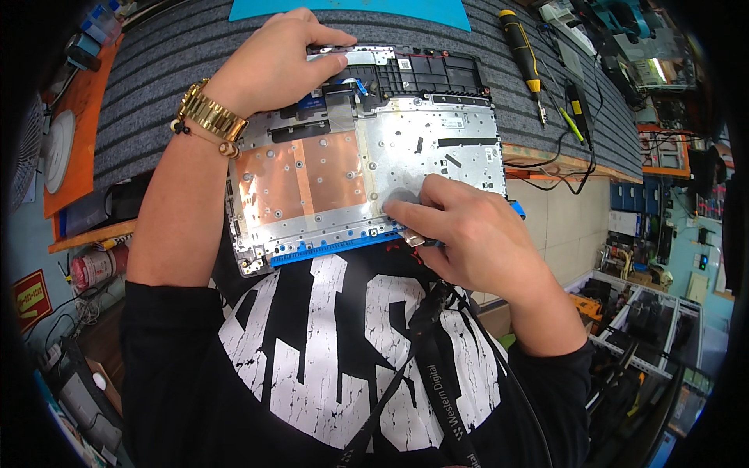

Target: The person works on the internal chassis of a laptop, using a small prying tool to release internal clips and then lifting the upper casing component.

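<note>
Screwdriver (527,67) and laptop chassis (406,156) suggest a workshop.

Laptop panel (406,156): silver and black
Patch (335,179): shiny copper
Strip (335,247): bright blue
Bench mat (160,86): grey, dark-striped
Screwdriver (518,51): yellow and black
Slim tool (575,126): lime green
Watch (214,118): gold
Shirt (175,351): black, cracked white lettering (324,312)
Far sheet (359,9): turquoise blue

fisheye head cam, facing dn, hands (477,236) nr.
</note>
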The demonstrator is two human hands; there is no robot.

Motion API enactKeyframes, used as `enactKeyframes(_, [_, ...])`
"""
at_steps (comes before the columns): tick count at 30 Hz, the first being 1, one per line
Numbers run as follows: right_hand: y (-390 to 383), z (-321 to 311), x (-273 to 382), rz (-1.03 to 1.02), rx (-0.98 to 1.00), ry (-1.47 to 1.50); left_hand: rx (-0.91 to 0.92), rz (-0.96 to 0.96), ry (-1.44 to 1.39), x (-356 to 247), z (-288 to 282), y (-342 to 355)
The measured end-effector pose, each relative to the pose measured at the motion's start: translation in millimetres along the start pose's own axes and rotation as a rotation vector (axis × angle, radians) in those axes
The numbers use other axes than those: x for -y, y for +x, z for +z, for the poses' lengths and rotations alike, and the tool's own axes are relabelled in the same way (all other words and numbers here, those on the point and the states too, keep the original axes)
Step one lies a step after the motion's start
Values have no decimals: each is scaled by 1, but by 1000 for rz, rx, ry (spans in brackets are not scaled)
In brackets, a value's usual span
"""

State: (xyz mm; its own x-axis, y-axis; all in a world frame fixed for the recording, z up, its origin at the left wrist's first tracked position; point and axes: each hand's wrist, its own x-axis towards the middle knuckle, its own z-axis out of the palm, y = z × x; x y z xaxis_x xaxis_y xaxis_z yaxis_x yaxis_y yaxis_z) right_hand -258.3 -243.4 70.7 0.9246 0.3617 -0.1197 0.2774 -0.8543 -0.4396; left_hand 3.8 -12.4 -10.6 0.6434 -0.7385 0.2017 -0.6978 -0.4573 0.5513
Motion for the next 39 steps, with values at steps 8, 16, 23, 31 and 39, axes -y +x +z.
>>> enactKeyframes(8, [-6, -4, -19, 119, -265, 107, -1, 18, 1, 3, 0, -1])
enactKeyframes(16, [-4, -3, -36, 109, -403, 236, 12, -2, -2, 1, -1, 1])
enactKeyframes(23, [-2, -5, -39, 259, -427, 386, 22, 13, 6, 2, -2, 0])
enactKeyframes(31, [-3, -3, -43, 309, -413, 636, 33, -6, -8, 1, -1, 1])
enactKeyframes(39, [1, -1, -39, 317, -422, 500, 36, -8, -16, 0, -2, 1])
